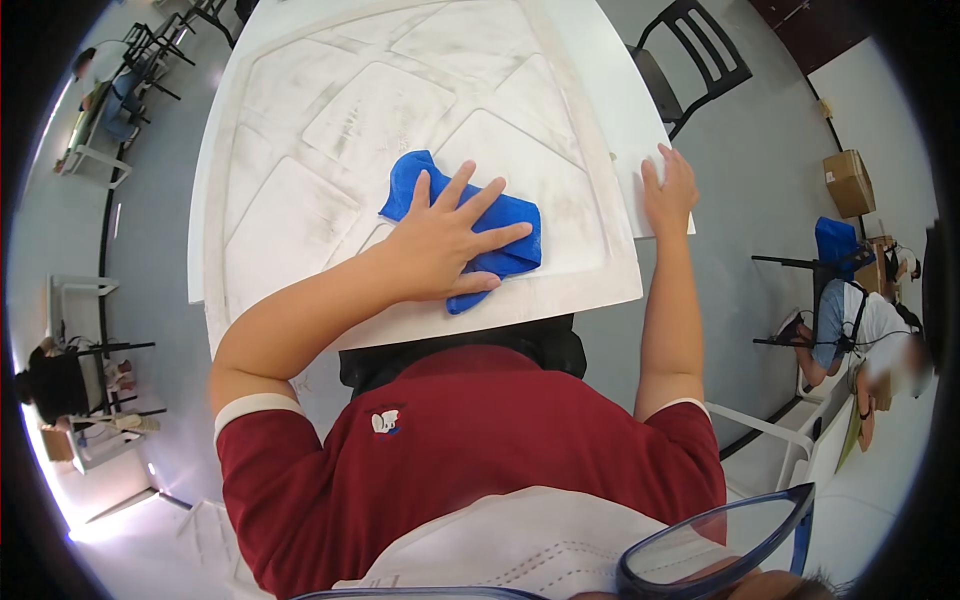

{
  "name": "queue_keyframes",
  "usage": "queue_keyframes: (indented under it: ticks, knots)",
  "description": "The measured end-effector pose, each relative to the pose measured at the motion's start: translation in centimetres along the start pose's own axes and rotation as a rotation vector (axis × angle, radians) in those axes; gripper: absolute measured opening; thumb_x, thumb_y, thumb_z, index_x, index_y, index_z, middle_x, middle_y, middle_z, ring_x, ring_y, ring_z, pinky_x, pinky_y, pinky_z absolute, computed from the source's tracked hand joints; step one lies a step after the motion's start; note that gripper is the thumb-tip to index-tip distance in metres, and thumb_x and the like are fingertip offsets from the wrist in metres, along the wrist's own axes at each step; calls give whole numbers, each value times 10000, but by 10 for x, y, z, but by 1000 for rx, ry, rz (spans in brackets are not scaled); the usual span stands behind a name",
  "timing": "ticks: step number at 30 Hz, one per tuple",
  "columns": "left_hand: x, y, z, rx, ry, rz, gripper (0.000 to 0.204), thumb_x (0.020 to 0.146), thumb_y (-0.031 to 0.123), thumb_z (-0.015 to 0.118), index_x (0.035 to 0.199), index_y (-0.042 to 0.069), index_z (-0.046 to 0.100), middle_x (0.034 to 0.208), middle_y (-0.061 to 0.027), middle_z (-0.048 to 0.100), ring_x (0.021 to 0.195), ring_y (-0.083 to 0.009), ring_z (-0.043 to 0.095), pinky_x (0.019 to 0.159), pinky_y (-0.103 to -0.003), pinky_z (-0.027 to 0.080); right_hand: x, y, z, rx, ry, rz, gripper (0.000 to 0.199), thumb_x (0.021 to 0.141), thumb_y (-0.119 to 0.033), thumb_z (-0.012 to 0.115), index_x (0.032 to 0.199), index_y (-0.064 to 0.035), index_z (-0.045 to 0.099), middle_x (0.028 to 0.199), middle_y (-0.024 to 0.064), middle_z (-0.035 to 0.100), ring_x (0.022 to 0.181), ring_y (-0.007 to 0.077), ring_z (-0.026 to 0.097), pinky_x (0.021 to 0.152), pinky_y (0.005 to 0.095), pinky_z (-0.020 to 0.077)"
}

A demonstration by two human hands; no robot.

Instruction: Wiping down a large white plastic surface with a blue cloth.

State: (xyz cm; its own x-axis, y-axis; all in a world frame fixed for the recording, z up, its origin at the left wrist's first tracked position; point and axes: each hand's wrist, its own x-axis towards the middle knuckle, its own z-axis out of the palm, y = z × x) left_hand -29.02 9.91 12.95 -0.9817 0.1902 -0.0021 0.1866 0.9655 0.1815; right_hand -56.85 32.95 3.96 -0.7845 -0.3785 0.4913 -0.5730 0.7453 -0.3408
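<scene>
Grey floor point(760, 160), blk chairs point(695, 55) (metal)

I count one blue cloth point(480, 225) under my left hand point(440, 245), and one white panel point(400, 130) with raised shapes lying on one white surface point(625, 90), where my right hand point(670, 190) rests. Beyond it stands one black chair point(695, 55), and one cardboard box point(848, 182) sits by the wall.
</scene>
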Motion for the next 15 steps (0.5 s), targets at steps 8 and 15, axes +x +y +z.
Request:
queue_keyframes:
  ticks: [8, 15]
  knots:
    - [2, -5, 18, -22, -35, -30, 533, 815, 417, 550, 1321, 310, 425, 1451, -142, 218, 1309, -419, 192, 980, -660, 156, -3, -4, -10, 168, 118, -45, 270, 829, -241, 564, 1057, -103, 607, 1024, 94, 617, 988, 280, 554, 877, 418, 369]
    - [-1, -36, 22, -151, 177, 152, 423, 744, 37, 596, 1139, 186, 566, 1276, -101, 458, 1215, -299, 393, 1015, -527, 263, -3, -11, -12, 209, 164, -59, 203, 823, -196, 571, 937, -46, 646, 885, 130, 632, 837, 303, 594, 760, 380, 450]
